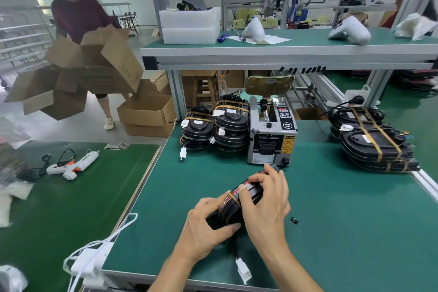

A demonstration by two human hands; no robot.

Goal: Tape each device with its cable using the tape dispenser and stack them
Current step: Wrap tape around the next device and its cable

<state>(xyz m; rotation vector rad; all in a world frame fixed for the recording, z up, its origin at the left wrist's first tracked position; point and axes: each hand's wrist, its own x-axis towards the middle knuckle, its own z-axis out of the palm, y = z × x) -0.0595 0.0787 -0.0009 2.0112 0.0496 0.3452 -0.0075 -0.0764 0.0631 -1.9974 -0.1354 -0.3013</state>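
Note:
A black device (233,208) stands on edge over the green mat, held between both hands. My left hand (206,227) grips its near end with the thumb curled across it. My right hand (267,199) wraps over its far side, a fingertip pressing a brown tape strip (233,197) onto the rim. Its cable runs down to a white connector (243,272) near the table's front edge. The grey tape dispenser (271,133) stands just behind the hands. Taped devices are stacked to the dispenser's left (215,125) and at the far right (374,140).
A small black scrap (294,220) lies right of my hands. The left table carries glue guns (73,163) and white cables (94,261). A person carrying cardboard boxes (78,73) stands back left. More boxes (148,115) sit on the floor. A shelf (284,50) overhangs the back.

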